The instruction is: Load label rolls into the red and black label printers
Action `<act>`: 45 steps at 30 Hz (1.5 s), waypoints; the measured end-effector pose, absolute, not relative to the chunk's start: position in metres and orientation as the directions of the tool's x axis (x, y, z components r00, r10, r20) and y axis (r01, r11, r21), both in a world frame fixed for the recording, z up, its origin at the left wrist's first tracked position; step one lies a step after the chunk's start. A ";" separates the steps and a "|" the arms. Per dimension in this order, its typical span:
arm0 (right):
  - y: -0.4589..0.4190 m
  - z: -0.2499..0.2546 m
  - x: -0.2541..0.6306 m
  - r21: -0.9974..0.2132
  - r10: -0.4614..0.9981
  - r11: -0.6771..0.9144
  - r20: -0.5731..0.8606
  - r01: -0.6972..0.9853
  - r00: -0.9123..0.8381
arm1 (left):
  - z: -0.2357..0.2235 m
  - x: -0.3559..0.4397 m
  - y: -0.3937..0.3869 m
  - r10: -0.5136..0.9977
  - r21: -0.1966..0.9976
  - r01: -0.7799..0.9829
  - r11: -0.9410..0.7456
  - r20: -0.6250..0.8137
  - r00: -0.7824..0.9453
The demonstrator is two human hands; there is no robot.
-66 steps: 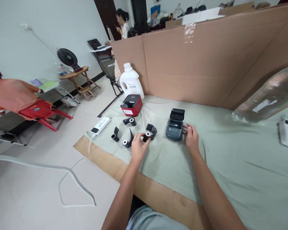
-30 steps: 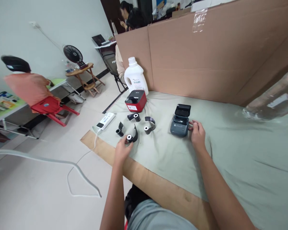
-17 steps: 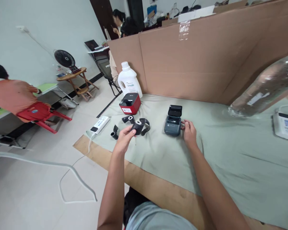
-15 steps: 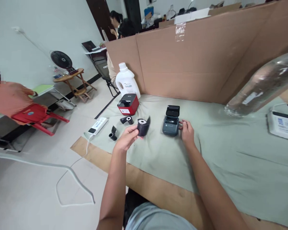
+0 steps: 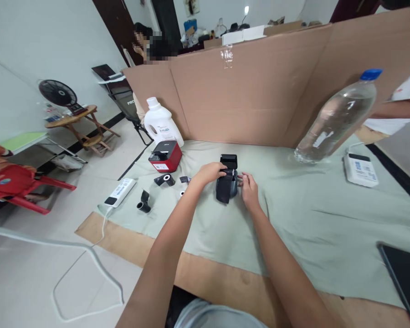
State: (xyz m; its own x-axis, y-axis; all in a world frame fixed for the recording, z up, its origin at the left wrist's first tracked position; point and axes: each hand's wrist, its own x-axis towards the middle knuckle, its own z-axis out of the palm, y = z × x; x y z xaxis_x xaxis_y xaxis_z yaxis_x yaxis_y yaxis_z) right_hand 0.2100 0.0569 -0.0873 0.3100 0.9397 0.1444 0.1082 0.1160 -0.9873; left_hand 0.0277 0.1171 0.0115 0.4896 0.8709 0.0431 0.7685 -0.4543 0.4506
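In the middle of the cloth-covered table stands a small dark label printer [image 5: 234, 190] with its lid [image 5: 228, 160] raised. My left hand [image 5: 210, 174] is closed at the printer's opening, fingers pinching a black roll that they largely hide. The roll's dark strip [image 5: 224, 191] hangs down over the printer's front. At the printer's right side, my right hand [image 5: 249, 187] is closed, its fingertips against the casing. To the left lie a black roll with a white core [image 5: 168, 180] and another dark roll [image 5: 144, 206]. One more roll [image 5: 184, 180] is partly hidden by my left forearm.
A red and black box-shaped device [image 5: 166, 157] stands before a white jug [image 5: 162, 123]. Cardboard [image 5: 246, 95] walls the back, with a large clear bottle [image 5: 338, 120] leaning there. White power strips [image 5: 120, 192] and a phone [image 5: 403, 273] lie at the sides.
My left hand has carried the black roll right, from above the cloth to the printer's opening. My right hand remains at the printer's side. The view has turned right.
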 end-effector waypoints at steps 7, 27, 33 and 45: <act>0.058 -0.087 0.212 -0.991 0.944 0.103 0.126 0.089 0.306 | -0.002 0.047 0.121 0.893 0.295 0.853 -0.430 -0.001 0.450; 0.078 -0.087 0.216 -0.983 0.944 0.142 0.170 0.117 0.283 | -0.070 0.066 -0.014 0.995 0.998 0.000 0.060 -0.059 -0.082; 0.128 -0.054 0.214 -0.982 0.975 0.103 0.131 0.156 0.181 | -0.081 0.062 -0.018 0.996 0.995 -0.061 0.081 -0.083 -0.032; 0.097 -0.072 0.220 -0.978 0.998 0.027 0.039 0.209 0.055 | -0.080 0.063 -0.018 0.994 0.995 0.042 0.085 -0.082 -0.065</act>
State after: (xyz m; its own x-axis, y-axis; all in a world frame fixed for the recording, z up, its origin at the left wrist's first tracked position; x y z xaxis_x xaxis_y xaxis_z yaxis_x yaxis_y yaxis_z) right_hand 0.2198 0.0971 -0.0722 0.0549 0.9977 0.0392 0.2089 0.0269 -0.9776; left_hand 0.0625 -0.0183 -0.0799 -0.0649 0.9945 -0.0823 0.0418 0.0851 0.9955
